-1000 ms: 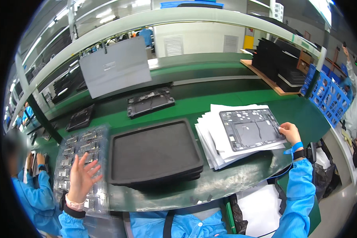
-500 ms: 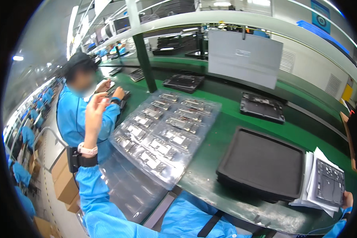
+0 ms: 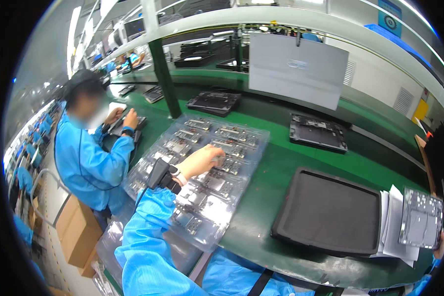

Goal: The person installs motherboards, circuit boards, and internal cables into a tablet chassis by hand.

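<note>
My left hand [image 3: 202, 162] reaches over a clear plastic tray [image 3: 254, 163] that holds rows of circuit boards. Its fingers are bent together, with the tips on one circuit board [image 3: 230, 164] in the right-hand row; the exact grip is partly hidden. At the far right, my right hand [image 3: 441, 244] grips the lower right edge of a thin, dark chassis panel [image 3: 421, 217] with cutouts and a shiny rim. The panel is held tilted upright in front of white paper sheets [image 3: 393, 227]. Only a few fingers of the right hand show.
A black foam-lined tray [image 3: 330, 214] lies between the boards and the papers. Behind it sits an open dark electronics housing [image 3: 318, 132], with another housing [image 3: 214, 102] farther left. A green post [image 3: 164, 79] rises behind the board tray. A co-worker [image 3: 86, 148] in blue works at left.
My left hand has come down from the raised position at left onto a circuit board in the tray. The panel in my right hand has tilted and now catches the light. The view has shifted slightly.
</note>
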The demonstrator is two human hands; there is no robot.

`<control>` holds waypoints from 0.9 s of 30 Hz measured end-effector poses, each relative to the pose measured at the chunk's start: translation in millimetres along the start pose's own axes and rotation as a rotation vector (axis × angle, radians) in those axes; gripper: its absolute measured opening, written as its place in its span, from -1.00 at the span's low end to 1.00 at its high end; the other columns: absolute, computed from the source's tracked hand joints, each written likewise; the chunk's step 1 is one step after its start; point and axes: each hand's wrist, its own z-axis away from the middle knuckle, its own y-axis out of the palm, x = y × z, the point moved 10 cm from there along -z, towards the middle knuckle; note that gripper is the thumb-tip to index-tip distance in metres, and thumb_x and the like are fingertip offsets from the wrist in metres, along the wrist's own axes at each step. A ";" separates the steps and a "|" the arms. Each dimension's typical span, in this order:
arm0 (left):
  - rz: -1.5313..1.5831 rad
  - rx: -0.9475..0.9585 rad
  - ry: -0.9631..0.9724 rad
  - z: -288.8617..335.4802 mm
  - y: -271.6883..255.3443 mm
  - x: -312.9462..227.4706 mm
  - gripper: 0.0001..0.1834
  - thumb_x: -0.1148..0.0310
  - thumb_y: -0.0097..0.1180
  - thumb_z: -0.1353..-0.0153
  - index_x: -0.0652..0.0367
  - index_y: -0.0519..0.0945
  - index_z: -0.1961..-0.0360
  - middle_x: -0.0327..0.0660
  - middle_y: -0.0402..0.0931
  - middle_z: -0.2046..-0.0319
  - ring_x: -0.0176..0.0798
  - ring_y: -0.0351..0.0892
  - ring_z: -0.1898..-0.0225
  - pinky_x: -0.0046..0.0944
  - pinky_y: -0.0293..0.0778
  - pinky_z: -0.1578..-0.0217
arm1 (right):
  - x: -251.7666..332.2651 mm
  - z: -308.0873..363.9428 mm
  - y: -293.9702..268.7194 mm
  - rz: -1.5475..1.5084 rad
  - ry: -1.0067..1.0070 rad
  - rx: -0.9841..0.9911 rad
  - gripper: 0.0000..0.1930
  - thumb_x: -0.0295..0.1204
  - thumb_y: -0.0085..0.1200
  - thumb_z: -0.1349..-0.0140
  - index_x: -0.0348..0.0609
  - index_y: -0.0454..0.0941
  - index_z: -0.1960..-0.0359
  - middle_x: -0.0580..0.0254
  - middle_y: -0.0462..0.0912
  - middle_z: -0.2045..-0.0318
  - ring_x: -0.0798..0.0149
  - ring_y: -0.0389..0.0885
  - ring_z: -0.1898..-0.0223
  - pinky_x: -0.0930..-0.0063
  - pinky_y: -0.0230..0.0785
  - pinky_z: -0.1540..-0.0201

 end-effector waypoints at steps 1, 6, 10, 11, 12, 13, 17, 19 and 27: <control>0.010 0.039 0.017 -4.8 6.3 1.5 -0.64 0.54 0.14 0.00 0.18 0.49 0.10 -0.10 0.53 0.18 0.02 0.43 0.08 -0.10 0.36 0.02 | 6.2 12.0 1.0 -0.035 -0.054 -0.005 -0.58 -0.23 -0.16 -0.32 -0.21 0.37 -0.11 0.18 0.55 0.02 0.27 0.50 0.00 0.33 0.35 -0.08; 0.045 0.138 -0.016 -6.5 16.2 5.7 -0.64 0.50 0.20 0.03 0.17 0.50 0.13 -0.13 0.55 0.21 0.01 0.45 0.09 -0.11 0.37 0.05 | 37.5 46.6 115.9 -0.027 -0.356 -0.109 -0.48 -0.32 -0.05 -0.25 -0.36 0.25 -0.19 0.09 0.46 -0.08 0.28 0.46 -0.06 0.45 0.25 -0.16; 0.019 0.151 0.062 -22.8 11.7 -1.5 -0.61 0.49 0.25 0.12 0.15 0.53 0.17 -0.17 0.55 0.23 -0.06 0.44 0.10 -0.15 0.35 0.02 | 30.3 52.9 231.8 -0.032 -0.347 -0.147 -0.39 -0.37 0.02 -0.14 -0.40 0.20 -0.22 0.03 0.44 -0.08 0.29 0.47 -0.03 0.46 0.29 -0.12; 0.026 0.143 0.052 -17.8 6.5 2.2 -0.59 0.49 0.29 0.18 0.14 0.53 0.20 -0.19 0.55 0.22 -0.09 0.45 0.09 -0.15 0.35 0.03 | 18.8 45.7 253.6 -0.057 -0.323 -0.175 -0.37 -0.38 0.04 -0.11 -0.39 0.19 -0.22 0.04 0.46 -0.05 0.32 0.48 -0.01 0.47 0.31 -0.09; 0.027 0.134 0.050 -19.0 -1.4 -0.6 -0.56 0.51 0.32 0.23 0.14 0.53 0.20 -0.20 0.55 0.24 -0.10 0.48 0.12 -0.16 0.33 0.03 | 6.6 40.9 277.6 -0.077 -0.257 -0.137 -0.36 -0.41 0.06 -0.08 -0.38 0.19 -0.23 0.08 0.49 -0.01 0.35 0.49 0.04 0.50 0.32 -0.06; 0.070 0.117 0.052 -21.5 -4.9 -2.0 -0.53 0.51 0.34 0.25 0.15 0.52 0.20 -0.19 0.55 0.29 -0.09 0.50 0.15 -0.16 0.35 0.05 | -4.2 38.0 297.7 -0.101 -0.191 -0.102 -0.34 -0.45 0.08 -0.05 -0.36 0.19 -0.23 0.11 0.52 0.04 0.38 0.50 0.09 0.53 0.32 -0.03; 0.198 0.101 -0.178 -11.4 -4.6 41.9 -0.68 0.53 0.33 0.18 0.25 0.52 0.32 -0.18 0.54 0.49 -0.31 0.56 0.40 -0.35 0.44 0.35 | -14.6 32.8 387.2 -0.148 -0.004 -0.006 -0.46 -0.59 -0.02 -0.13 -0.35 0.23 -0.20 0.25 0.54 0.27 0.46 0.47 0.20 0.58 0.28 0.05; 0.332 0.039 -0.336 -11.5 -10.6 65.3 -0.77 0.55 0.29 0.10 0.26 0.54 0.36 -0.24 0.54 0.48 -0.40 0.52 0.42 -0.42 0.41 0.37 | -12.6 35.0 383.7 -0.146 -0.044 0.033 -0.54 -0.62 -0.06 -0.19 -0.37 0.27 -0.16 0.24 0.52 0.31 0.44 0.48 0.22 0.57 0.32 0.15; 1.213 -0.456 -0.318 -37.5 -67.9 -29.8 -0.78 0.42 0.03 -0.24 0.21 0.47 0.09 -0.38 0.47 0.47 -0.50 0.42 0.50 -0.45 0.44 0.45 | 60.5 63.4 412.0 0.869 -0.585 -0.024 -0.72 -0.62 0.19 0.07 -0.17 0.62 0.24 0.18 0.54 0.33 0.26 0.51 0.33 0.48 0.39 0.32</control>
